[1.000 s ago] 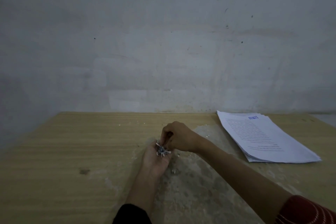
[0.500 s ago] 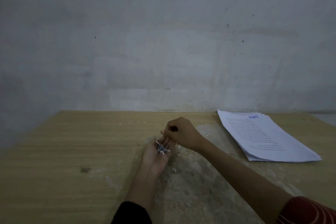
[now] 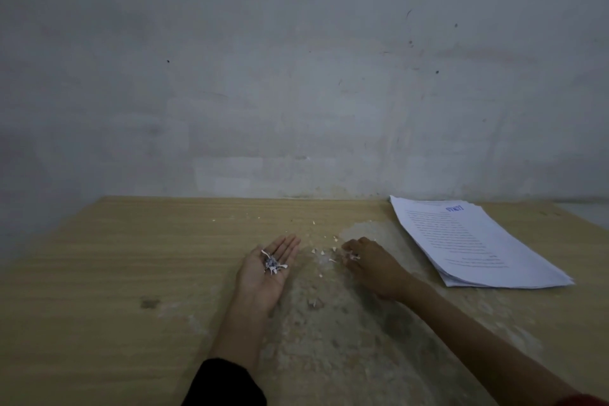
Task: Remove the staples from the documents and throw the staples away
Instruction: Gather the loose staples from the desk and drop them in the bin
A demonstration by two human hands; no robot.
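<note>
Head-worn view — forward, down over table [image 3: 115, 273]

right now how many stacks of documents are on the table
1. The document stack lies on the table's far right, just beyond the right hand; more could sit outside the frame.

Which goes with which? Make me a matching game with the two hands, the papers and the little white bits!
Things:
1. left hand
2. right hand
3. stack of documents
4. loose scraps

States:
A. lying flat on the right of the table
B. palm up, with a pile of staples in it
C. knuckles up, fingertips down on the table
D. scattered between the hands

Pairs: 1-B, 2-C, 3-A, 4-D
</note>
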